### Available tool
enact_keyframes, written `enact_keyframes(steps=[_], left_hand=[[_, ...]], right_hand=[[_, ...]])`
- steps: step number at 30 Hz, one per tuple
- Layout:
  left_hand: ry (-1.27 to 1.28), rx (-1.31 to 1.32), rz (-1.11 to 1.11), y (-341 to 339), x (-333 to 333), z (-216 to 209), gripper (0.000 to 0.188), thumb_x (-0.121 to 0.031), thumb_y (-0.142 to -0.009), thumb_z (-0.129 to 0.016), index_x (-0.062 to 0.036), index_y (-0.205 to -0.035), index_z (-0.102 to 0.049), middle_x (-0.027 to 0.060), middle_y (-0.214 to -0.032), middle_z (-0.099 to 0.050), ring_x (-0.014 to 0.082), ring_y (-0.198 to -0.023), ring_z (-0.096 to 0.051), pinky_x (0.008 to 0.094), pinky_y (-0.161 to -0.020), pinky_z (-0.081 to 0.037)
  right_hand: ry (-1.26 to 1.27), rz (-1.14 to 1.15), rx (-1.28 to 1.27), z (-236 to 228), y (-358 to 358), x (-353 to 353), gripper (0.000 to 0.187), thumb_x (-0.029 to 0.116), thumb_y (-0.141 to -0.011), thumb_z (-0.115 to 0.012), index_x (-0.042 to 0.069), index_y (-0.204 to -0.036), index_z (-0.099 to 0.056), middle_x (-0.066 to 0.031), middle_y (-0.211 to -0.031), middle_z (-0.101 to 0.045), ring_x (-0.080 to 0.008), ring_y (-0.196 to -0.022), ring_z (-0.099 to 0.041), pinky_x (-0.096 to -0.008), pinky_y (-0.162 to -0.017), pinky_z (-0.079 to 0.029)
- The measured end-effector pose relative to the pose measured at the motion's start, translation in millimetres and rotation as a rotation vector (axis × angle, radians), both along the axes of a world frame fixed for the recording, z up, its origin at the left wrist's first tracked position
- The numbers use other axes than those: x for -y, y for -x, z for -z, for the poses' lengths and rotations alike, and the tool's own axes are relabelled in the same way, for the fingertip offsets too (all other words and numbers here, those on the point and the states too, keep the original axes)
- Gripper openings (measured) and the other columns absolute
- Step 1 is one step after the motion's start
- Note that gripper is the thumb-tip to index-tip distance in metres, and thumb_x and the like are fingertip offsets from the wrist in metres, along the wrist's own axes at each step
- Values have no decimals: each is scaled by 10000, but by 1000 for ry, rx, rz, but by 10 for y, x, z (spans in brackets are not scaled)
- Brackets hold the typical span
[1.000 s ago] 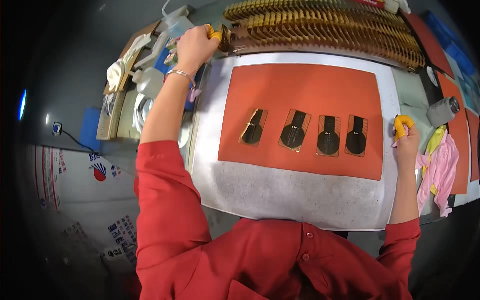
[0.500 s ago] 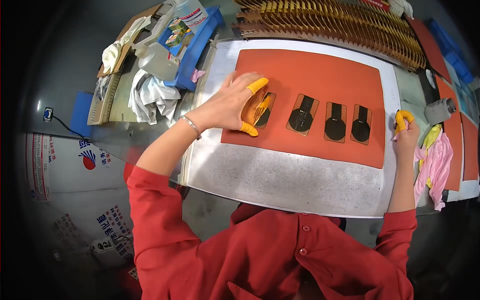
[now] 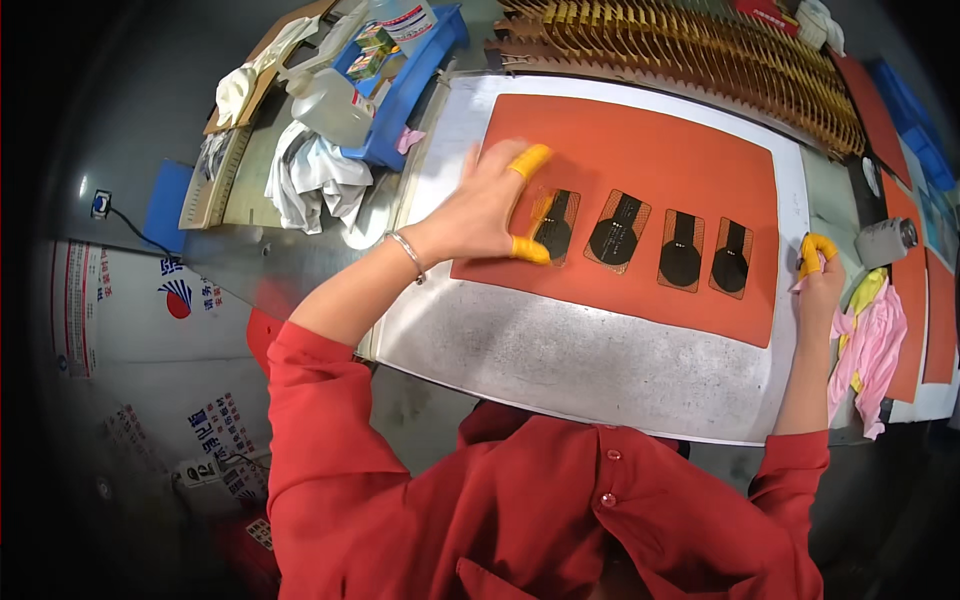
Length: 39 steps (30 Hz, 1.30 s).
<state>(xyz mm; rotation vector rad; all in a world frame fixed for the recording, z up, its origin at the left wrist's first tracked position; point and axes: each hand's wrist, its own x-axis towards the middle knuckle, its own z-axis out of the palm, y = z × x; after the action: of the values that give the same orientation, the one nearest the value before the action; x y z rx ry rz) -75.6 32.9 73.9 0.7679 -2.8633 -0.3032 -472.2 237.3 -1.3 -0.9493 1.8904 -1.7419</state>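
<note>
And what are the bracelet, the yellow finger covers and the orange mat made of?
The bracelet: probably polished metal, since it looks silvery and shiny.
The yellow finger covers: perhaps thin rubber, matt-looking, because they fit snugly.
The orange mat: maybe rubber or silicone, smooth and dull, lying flat; its look can't settle which.

Red buttoned shirt point(image 3: 540, 500), silver bangle point(image 3: 408, 255), yellow finger cots point(image 3: 530, 162)

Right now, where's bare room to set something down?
Free: the board, between the mat and its near edge; the mat, between cards and far edge, right of left hand. Crowded: left (tray, white cloth), far side (rack), right (right hand, pink cloth).
</note>
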Motion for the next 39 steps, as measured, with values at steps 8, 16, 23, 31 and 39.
enact_keyframes(steps=[8,16,23,31,39], left_hand=[[-91,-236,-356,-570,-517,447,537,-94,-816,-593,46,-1279,-360,241,-1322,-384,367,-1225,-372,421,-1000,-313],[26,-162,-439,-518,-611,220,772,-248,-751,-695,-5,-1354,-279,192,-1381,-332,339,-1300,-287,506,-1048,-211],[-20,99,103,132,-338,-41,885,-297,-597,-771,-28,-1326,-348,183,-1347,-392,315,-1281,-331,475,-1079,-202],[-153,-110,14,719,-522,-140,682,-310,-698,-714,-27,-1258,-447,154,-1316,-438,321,-1234,-380,476,-1061,-224],[-16,-64,112,884,-489,203,656,-281,-685,-703,-39,-1249,-471,145,-1273,-486,283,-1217,-415,435,-1040,-263]], right_hand=[[10,-19,1,51,19,-13,106,99,-874,-583,24,-942,-613,22,-711,-529,-30,-582,-417,-169,-515,-297],[8,-3,-28,16,-38,-54,120,121,-866,-598,26,-937,-612,23,-681,-528,-30,-548,-413,-181,-486,-307],[319,-143,521,-72,-151,45,81,116,-865,-545,44,-897,-568,11,-657,-501,-73,-493,-437,-210,-433,-348],[443,-472,1284,-398,-368,-34,229,190,-922,-448,112,-707,-467,12,-542,-379,-109,-407,-286,-252,-366,-222],[397,-698,1302,-585,-816,-290,223,180,-935,-435,109,-732,-496,14,-569,-403,-92,-423,-283,-236,-394,-214]])
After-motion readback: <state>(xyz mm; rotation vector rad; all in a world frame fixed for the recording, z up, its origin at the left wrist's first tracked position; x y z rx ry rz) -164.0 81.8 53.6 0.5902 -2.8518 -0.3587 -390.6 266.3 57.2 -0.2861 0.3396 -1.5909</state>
